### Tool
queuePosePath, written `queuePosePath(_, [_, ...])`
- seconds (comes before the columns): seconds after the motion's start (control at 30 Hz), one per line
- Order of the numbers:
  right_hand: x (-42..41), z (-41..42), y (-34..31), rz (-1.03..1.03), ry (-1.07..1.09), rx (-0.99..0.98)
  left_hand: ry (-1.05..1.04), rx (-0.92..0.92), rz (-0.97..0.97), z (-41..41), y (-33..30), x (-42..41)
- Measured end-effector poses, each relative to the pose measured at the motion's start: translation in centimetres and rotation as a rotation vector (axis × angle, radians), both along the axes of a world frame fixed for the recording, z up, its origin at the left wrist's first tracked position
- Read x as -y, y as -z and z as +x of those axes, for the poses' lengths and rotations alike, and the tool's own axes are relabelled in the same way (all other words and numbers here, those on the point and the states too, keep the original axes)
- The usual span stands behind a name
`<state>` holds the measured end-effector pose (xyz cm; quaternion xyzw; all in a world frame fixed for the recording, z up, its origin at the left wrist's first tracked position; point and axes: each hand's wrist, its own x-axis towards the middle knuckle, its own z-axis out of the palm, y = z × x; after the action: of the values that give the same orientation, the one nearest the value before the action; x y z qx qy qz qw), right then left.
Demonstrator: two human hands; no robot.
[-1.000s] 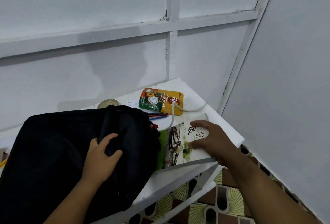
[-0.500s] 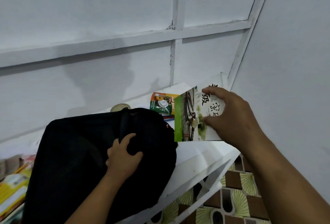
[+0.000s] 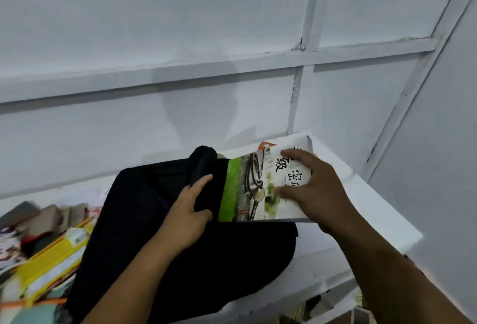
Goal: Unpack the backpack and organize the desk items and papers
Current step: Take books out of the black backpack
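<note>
A thin book (image 3: 260, 189) is held above the backpack (image 3: 165, 233), near the desk's (image 3: 366, 210) right edge. It is pinched across its cover by the right hand (image 3: 312, 192), thumb below, fingers above. It is judged light, glossy and bendable; the spine side would be firmer. Soft backpack fabric is gripped by the left hand (image 3: 188, 212).
</note>
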<state>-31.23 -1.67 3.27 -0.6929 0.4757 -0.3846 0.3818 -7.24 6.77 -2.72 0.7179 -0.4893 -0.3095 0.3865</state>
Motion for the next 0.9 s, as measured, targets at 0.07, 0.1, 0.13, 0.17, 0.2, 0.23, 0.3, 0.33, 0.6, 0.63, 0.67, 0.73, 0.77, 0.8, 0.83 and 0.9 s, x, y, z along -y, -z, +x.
queuePosePath(0.07, [0.8,1.4,1.1,0.038,-0.067,-0.006,-0.016,-0.064,-0.027,0.6,-1.8,-0.4])
queuePosePath(0.1, [1.1,2.0,1.4,0.052,-0.092,0.0,-0.015,-0.083,-0.039,0.9,-2.7,-0.6])
queuePosePath(0.13, [1.5,2.8,1.7,0.067,-0.13,0.013,-0.022,-0.094,-0.046,1.3,-3.4,-0.8])
queuePosePath(0.17, [2.0,3.5,1.9,0.081,-0.175,0.02,-0.029,-0.102,-0.056,1.4,-4.2,-1.1])
queuePosePath(0.2, [2.5,4.3,2.0,0.102,-0.219,0.021,-0.036,-0.103,-0.062,1.5,-5.0,-1.4])
queuePosePath(0.23, [2.9,5.0,2.1,0.128,-0.256,0.02,-0.034,-0.093,-0.061,1.5,-5.7,-1.7])
queuePosePath(0.3, [3.7,6.3,2.3,0.181,-0.345,0.002,-0.072,-0.013,-0.047,2.1,-6.8,-2.4])
queuePosePath(0.33, [4.0,6.8,2.6,0.183,-0.374,-0.028,-0.116,0.069,-0.041,2.7,-7.4,-2.8])
queuePosePath(0.6, [5.8,7.5,3.2,0.095,-0.452,-0.2,-0.272,0.671,0.312,5.3,-10.5,-4.4])
queuePosePath(0.63, [5.9,7.8,3.0,0.1,-0.471,-0.188,-0.249,0.642,0.313,5.1,-10.3,-4.2])
queuePosePath(0.67, [5.9,8.3,2.8,0.116,-0.486,-0.166,-0.23,0.593,0.299,5.0,-9.9,-4.0])
queuePosePath(0.73, [5.6,9.5,2.7,0.166,-0.506,-0.093,-0.22,0.496,0.235,4.9,-9.3,-3.9])
queuePosePath(0.77, [5.6,10.2,2.9,0.201,-0.508,-0.059,-0.23,0.468,0.195,4.8,-9.1,-3.7])
queuePosePath(0.8, [5.4,11.0,3.2,0.249,-0.514,-0.038,-0.242,0.451,0.153,4.7,-9.1,-3.5])
queuePosePath(0.83, [5.1,11.9,3.5,0.312,-0.532,-0.031,-0.251,0.432,0.11,4.4,-9.1,-3.3])
queuePosePath(0.9, [4.7,13.4,4.4,0.451,-0.6,-0.063,-0.265,0.384,0.044,4.2,-9.2,-3.0])
